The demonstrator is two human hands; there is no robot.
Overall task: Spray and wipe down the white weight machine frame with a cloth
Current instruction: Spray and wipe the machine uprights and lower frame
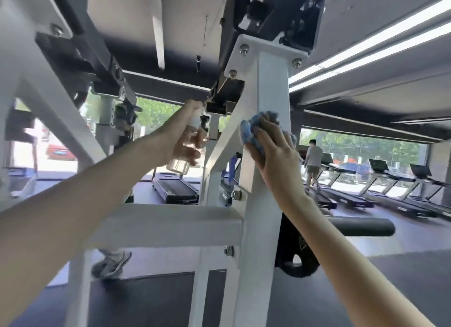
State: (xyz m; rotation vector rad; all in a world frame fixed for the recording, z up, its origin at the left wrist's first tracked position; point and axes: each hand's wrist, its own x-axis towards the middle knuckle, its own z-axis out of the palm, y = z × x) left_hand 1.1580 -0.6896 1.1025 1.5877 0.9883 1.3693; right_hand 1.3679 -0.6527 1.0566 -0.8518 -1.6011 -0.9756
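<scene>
The white weight machine frame point(266, 87) fills the middle of the view, with an upright post, a slanted brace and a horizontal bar. My right hand point(273, 146) presses a crumpled blue cloth point(249, 129) against the upright post, fingers spread flat over it. My left hand point(185, 141) grips a clear spray bottle point(179, 164) raised to the left of the slanted brace, its nozzle end hidden behind my fingers near the black bracket above.
Black brackets and bolts point(227, 95) sit where the frame meets the top. A black padded roller point(361, 226) juts right of the post. A person point(313, 160) walks on a treadmill among a row of treadmills point(395, 192) by the windows. Someone's shoe point(111, 265) shows low left.
</scene>
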